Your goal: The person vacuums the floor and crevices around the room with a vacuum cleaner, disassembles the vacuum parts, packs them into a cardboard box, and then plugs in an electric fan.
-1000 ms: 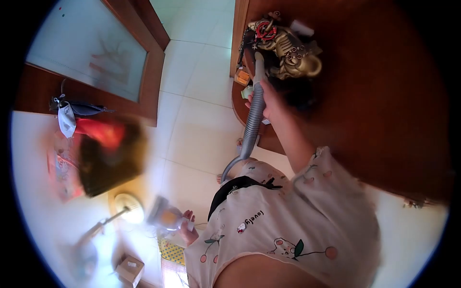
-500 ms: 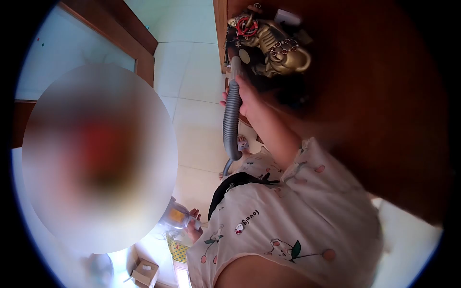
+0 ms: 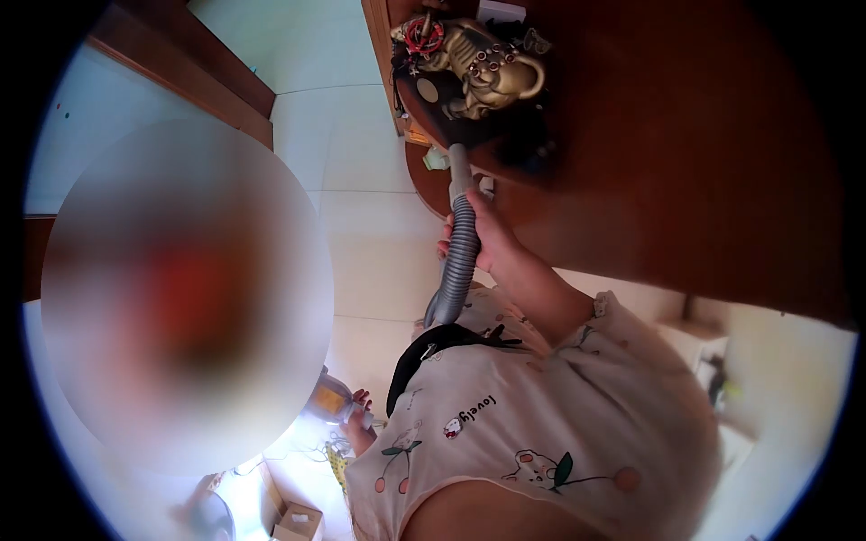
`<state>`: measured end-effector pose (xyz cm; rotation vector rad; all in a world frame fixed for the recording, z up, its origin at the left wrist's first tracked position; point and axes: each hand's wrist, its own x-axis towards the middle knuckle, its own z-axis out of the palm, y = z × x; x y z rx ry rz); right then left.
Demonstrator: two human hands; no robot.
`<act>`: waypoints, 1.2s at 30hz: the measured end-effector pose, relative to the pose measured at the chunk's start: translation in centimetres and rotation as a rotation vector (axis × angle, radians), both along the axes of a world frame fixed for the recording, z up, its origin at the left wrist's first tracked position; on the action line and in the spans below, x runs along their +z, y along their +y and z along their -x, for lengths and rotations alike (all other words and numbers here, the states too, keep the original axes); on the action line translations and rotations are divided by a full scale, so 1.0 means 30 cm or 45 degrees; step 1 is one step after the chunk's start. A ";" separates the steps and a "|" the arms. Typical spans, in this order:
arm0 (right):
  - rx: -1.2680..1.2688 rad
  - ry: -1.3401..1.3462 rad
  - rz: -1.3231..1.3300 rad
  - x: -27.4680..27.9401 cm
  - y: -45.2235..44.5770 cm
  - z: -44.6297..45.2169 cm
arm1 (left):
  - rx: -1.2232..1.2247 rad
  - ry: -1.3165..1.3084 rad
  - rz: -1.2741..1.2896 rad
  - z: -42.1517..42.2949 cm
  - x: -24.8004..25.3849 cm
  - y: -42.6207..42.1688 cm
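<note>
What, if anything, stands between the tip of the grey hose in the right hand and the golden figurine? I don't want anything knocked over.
Nothing visible stands between the hose tip and the golden figurine, only a strip of its dark base. Whether the tip touches that base, I can't tell.

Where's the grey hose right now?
Head view, near centre: the grey hose is in the right hand, its tip by the dark base under the gold figurine.
</note>
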<state>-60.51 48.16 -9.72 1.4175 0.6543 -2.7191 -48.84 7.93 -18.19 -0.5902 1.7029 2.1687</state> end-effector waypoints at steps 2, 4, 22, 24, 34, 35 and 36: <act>-0.022 0.006 -0.028 -0.004 0.016 -0.032 | -0.025 -0.003 -0.010 0.007 -0.005 -0.007; -0.048 0.001 -0.062 0.009 0.018 -0.052 | -0.048 -0.007 -0.011 0.015 -0.004 -0.015; -0.105 0.206 -0.096 0.025 0.191 -0.012 | -0.143 -0.095 0.038 -0.051 0.042 -0.021; -0.112 0.210 -0.047 0.013 0.217 -0.014 | -0.135 -0.096 0.005 -0.056 0.032 -0.013; 0.186 0.133 -0.292 0.113 0.055 -0.039 | -0.275 0.051 0.019 -0.044 -0.053 -0.015; 0.167 0.131 -0.249 0.120 0.071 -0.042 | -0.304 0.078 0.022 -0.039 -0.045 -0.009; 0.166 0.036 -0.247 0.136 0.095 -0.031 | -0.232 0.034 0.040 -0.039 -0.038 0.003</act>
